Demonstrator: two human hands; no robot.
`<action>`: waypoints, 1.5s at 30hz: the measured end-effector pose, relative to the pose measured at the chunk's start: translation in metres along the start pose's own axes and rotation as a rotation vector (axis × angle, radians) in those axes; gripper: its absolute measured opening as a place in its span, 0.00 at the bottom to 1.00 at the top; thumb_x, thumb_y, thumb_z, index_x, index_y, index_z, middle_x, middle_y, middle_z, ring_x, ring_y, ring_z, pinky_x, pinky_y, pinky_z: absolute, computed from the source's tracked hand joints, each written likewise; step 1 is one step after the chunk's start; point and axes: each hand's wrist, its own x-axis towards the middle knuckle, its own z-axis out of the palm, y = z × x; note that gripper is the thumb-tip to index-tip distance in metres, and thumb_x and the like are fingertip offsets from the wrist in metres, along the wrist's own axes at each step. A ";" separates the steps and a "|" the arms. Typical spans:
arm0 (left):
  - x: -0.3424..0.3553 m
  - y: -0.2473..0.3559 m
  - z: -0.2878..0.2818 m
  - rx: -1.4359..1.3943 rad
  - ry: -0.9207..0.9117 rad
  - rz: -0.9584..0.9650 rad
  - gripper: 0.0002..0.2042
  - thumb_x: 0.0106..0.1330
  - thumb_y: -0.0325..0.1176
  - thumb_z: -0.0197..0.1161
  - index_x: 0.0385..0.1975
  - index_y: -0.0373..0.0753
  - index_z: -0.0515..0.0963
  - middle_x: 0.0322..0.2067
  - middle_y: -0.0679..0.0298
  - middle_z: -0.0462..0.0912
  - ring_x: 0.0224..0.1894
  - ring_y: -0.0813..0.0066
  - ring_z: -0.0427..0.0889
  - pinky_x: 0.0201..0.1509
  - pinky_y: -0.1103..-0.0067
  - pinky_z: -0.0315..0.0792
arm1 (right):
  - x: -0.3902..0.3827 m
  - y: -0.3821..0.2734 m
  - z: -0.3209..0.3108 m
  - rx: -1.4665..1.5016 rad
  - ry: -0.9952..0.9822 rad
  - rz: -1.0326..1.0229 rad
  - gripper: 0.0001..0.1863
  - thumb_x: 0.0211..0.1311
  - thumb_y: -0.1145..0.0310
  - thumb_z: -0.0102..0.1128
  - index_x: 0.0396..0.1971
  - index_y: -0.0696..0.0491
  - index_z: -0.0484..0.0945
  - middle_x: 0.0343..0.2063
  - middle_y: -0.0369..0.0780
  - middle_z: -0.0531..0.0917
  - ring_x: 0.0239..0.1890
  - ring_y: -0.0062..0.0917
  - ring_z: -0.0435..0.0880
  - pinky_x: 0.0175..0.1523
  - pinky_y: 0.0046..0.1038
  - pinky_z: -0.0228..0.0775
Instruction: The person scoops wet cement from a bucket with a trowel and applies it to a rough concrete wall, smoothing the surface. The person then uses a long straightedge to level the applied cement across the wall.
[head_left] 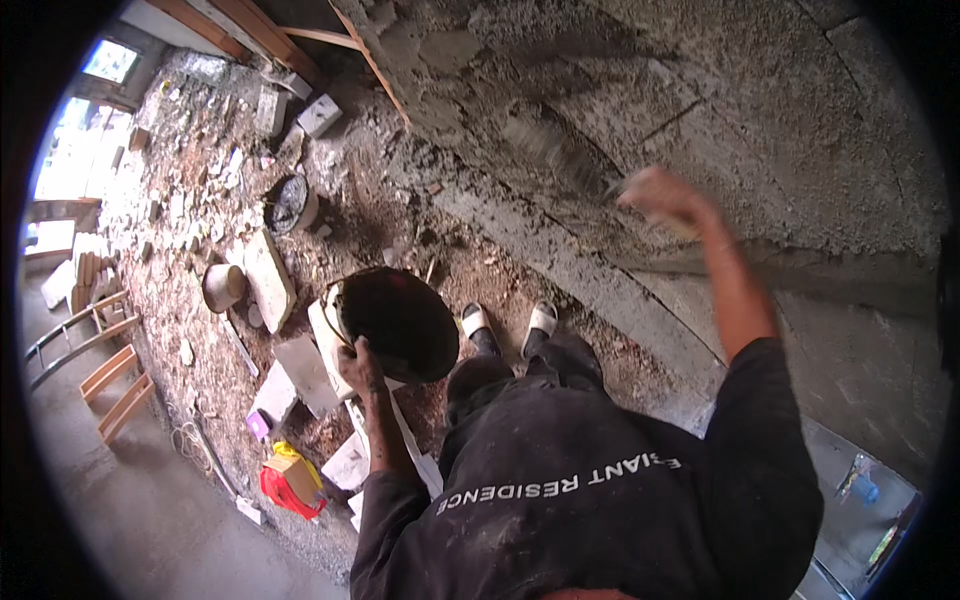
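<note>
My left hand [360, 366] grips the near rim of a round black pan [402, 322], held tilted at knee height. My right hand [664, 200] is raised against the rough grey cement wall [760, 110] and is shut on the handle of a brush [560, 152]. The bristles are blurred and point up and left across the wet render. My feet in black and white sandals [508, 320] stand on the dirt just below the wall's foot.
Rubble and stone blocks [268, 280] litter the ground to my left. A dark bucket [290, 204] and a tan pot [222, 286] sit among them. A red and yellow object [290, 484] lies near my left elbow. Wooden frames [116, 390] and a metal rail [70, 336] stand at the far left.
</note>
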 end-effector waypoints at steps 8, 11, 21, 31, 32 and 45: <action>0.003 0.022 0.017 -0.205 -0.150 0.014 0.14 0.53 0.38 0.59 0.24 0.30 0.72 0.18 0.66 0.70 0.21 0.78 0.64 0.24 0.78 0.61 | -0.173 0.062 -0.009 -0.484 0.576 0.148 0.27 0.52 0.60 0.56 0.50 0.60 0.66 0.39 0.51 0.77 0.42 0.37 0.77 0.44 0.36 0.66; 0.005 0.067 0.025 -0.126 -0.251 0.055 0.15 0.52 0.39 0.61 0.21 0.30 0.70 0.17 0.65 0.69 0.21 0.78 0.64 0.24 0.77 0.61 | -0.131 0.049 0.046 -0.548 0.371 0.025 0.26 0.53 0.59 0.53 0.48 0.60 0.66 0.35 0.51 0.77 0.39 0.39 0.77 0.43 0.36 0.67; -0.039 0.243 0.023 -0.187 -0.445 0.467 0.13 0.52 0.38 0.62 0.18 0.36 0.69 0.16 0.70 0.66 0.21 0.81 0.62 0.26 0.80 0.59 | 0.033 -0.038 0.169 -0.872 0.432 -0.360 0.15 0.54 0.67 0.44 0.38 0.60 0.68 0.31 0.51 0.79 0.36 0.40 0.79 0.39 0.41 0.71; -0.028 0.254 0.038 0.020 -0.454 0.578 0.15 0.51 0.39 0.62 0.16 0.33 0.68 0.12 0.63 0.69 0.19 0.80 0.65 0.24 0.77 0.64 | -0.007 -0.022 0.152 -0.891 0.491 -0.439 0.14 0.50 0.70 0.48 0.38 0.57 0.74 0.24 0.46 0.79 0.28 0.39 0.80 0.34 0.38 0.74; -0.035 0.260 0.039 0.028 -0.479 0.560 0.15 0.51 0.39 0.62 0.17 0.33 0.69 0.12 0.61 0.69 0.19 0.79 0.65 0.24 0.77 0.64 | -0.005 -0.025 0.147 -0.802 0.564 -0.349 0.13 0.50 0.71 0.48 0.36 0.57 0.75 0.24 0.46 0.79 0.28 0.38 0.80 0.33 0.38 0.74; -0.042 0.274 0.015 -0.366 -0.625 0.634 0.06 0.54 0.31 0.60 0.22 0.35 0.73 0.19 0.72 0.72 0.24 0.86 0.66 0.28 0.83 0.63 | 0.031 -0.001 0.244 -0.780 0.331 -0.990 0.11 0.51 0.70 0.48 0.34 0.53 0.76 0.32 0.44 0.78 0.36 0.36 0.78 0.42 0.33 0.72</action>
